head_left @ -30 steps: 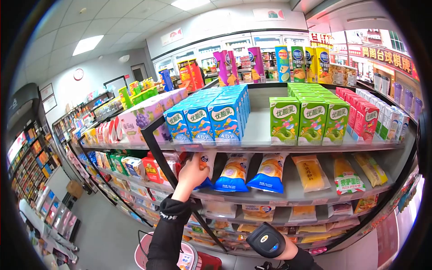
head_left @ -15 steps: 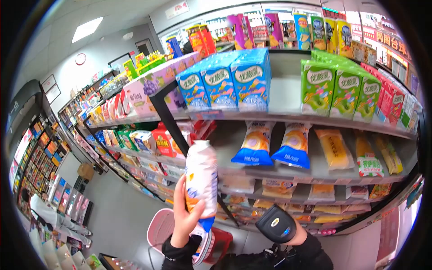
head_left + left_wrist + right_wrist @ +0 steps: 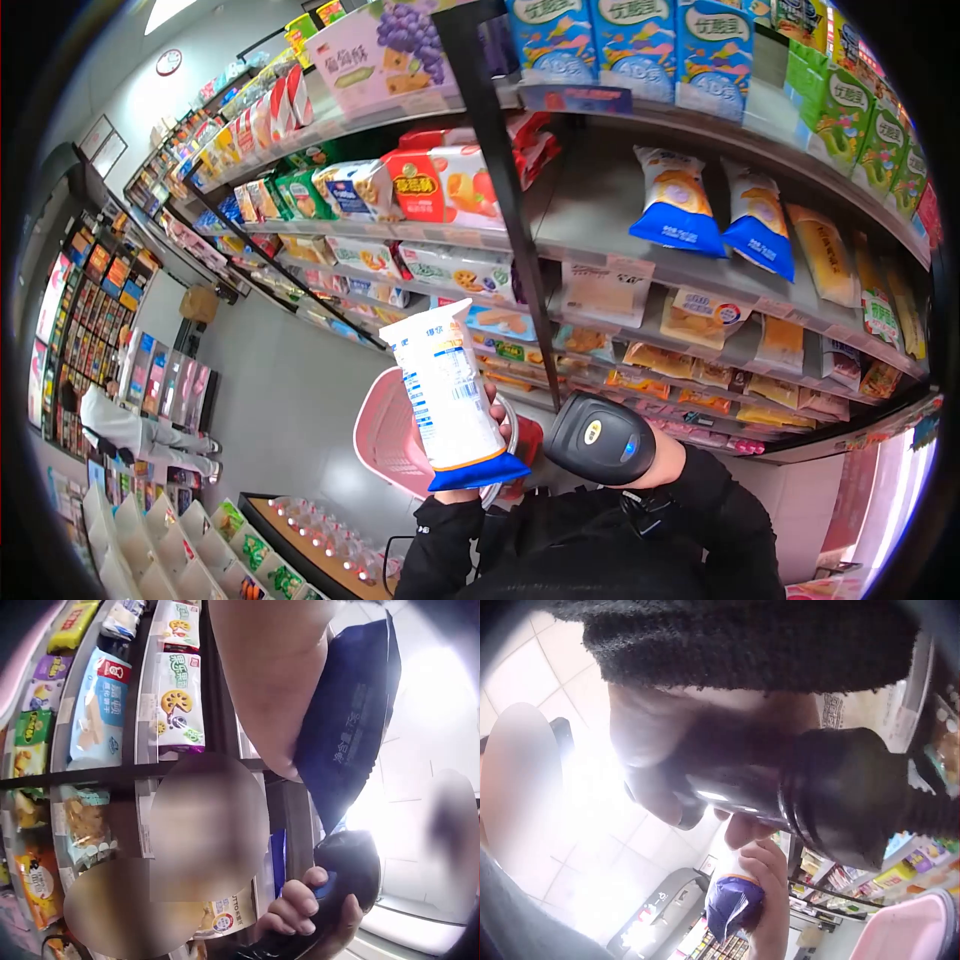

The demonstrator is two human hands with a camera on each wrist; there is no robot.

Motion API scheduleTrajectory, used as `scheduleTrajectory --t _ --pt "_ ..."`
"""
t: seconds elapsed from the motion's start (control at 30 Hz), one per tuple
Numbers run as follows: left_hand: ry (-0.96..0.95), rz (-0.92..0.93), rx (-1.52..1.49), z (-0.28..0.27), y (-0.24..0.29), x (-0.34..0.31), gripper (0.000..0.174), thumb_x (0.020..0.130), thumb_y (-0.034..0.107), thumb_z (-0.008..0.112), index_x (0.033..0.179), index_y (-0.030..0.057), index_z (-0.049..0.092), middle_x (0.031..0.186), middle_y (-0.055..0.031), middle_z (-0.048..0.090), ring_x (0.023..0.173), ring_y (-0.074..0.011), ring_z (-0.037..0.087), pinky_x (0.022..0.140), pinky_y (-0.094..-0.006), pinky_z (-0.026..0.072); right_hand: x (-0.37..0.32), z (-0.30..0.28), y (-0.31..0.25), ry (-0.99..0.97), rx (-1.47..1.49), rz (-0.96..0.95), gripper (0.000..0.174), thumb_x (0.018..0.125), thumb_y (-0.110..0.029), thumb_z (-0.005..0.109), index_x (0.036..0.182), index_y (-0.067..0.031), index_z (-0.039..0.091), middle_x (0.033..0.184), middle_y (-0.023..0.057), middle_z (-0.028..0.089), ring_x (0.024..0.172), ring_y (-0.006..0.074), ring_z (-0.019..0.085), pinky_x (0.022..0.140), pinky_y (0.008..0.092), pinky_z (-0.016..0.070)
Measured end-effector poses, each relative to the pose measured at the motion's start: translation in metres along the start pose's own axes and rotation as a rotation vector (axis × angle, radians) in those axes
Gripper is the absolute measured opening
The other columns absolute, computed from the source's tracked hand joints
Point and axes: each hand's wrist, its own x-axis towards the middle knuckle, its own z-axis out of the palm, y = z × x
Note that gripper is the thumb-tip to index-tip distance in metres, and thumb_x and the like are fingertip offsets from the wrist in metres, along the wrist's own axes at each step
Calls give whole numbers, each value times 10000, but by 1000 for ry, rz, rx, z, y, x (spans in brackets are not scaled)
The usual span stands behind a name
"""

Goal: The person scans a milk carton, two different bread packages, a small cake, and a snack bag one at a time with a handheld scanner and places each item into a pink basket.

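My left hand (image 3: pixel 494 405) holds a white bag with a blue end (image 3: pixel 450 400) from behind, its printed back and barcode facing up in the head view; most of the fingers are hidden behind it. The bag's dark blue end (image 3: pixel 349 720) hangs beside the palm in the left wrist view. My right hand (image 3: pixel 300 911) grips the handle of a black scanner (image 3: pixel 600 438), just right of the bag. From the right wrist, fingers are curled round the dark handle (image 3: pixel 742 776), with the left hand (image 3: pixel 769 892) and bag beyond.
Shelves of packaged snacks run along the right, with two similar blue-ended bags (image 3: pixel 678 205) on one shelf. Below the held bag stands a pink basket (image 3: pixel 385 430). A person in light clothes (image 3: pixel 150 435) is at the left. Divided bins (image 3: pixel 160 530) stand at the lower left.
My left hand has taken the bag off the shelf, brought it down over the basket side and turned its printed back up. The scanner is now close beside it; the head view has swung down and left.
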Motion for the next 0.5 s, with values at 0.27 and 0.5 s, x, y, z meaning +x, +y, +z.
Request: scheduleTrajectory --t 0.27,0.5 --pt "31 -49 99 -41 37 -26 836 623 576 548 1169 -17 324 1052 -190 452 910 -324 477 732 -414 436 23 40 -7 -102 -59 -2 459 589 -155 689 978 0 500 916 128 573 812 219 547 762 302 420" --pt "-82 -182 166 -47 65 -51 884 580 544 615 1188 -17 303 1071 -184 460 945 -315 482 766 -423 428 32 72 -10 -12 -120 52 488 586 -149 682 1010 -7 486 932 123 570 833 218 541 770 302 414"
